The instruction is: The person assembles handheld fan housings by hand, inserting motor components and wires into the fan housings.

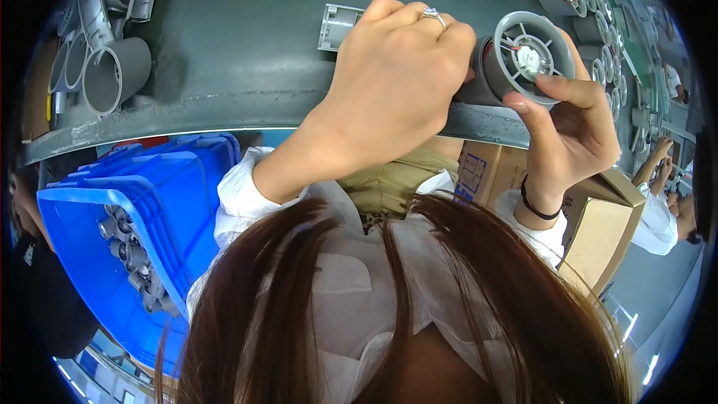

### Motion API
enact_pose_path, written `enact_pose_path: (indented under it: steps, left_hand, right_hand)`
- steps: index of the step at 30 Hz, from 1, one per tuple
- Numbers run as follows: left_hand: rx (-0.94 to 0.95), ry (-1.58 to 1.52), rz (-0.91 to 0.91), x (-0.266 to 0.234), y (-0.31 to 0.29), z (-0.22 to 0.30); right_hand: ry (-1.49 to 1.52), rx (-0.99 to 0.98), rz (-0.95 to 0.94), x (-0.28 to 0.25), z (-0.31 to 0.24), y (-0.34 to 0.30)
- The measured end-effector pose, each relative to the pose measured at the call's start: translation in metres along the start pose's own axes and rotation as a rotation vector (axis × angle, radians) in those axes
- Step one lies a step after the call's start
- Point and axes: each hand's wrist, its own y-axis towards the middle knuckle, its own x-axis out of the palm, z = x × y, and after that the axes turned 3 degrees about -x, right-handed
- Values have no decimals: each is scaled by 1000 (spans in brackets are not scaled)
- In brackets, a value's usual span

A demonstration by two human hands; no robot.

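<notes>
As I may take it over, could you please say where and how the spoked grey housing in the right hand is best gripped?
Probably by the housing's upper rim, from above: the right hand covers its lower right, the left hand is close on its left, and this exposed curved edge keeps fingers off the white centre.

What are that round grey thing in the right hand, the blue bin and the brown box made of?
Round thing: probably hard plastic with a smooth, slightly satin finish; its thin spokes look moulded. Blue bin: likely plastic, smooth with a soft shine, one bright colour throughout. Brown box: looks like cardboard, dull and papery, with folded edges.
</notes>
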Motion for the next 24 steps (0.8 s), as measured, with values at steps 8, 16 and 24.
enact_pose_path:
  steps: [8,16,24]
  left_hand:
    - [13,-29,64,2,-2,-4]
    - [-15,-31,99,2,-3,-4]
    - [-11,-49,80,3,-1,-6]
  right_hand:
    - [255,83,17,-4,12,-1]
    - [316,61,4,-4,20,2]
    - [313,166,132,8,9,-2]
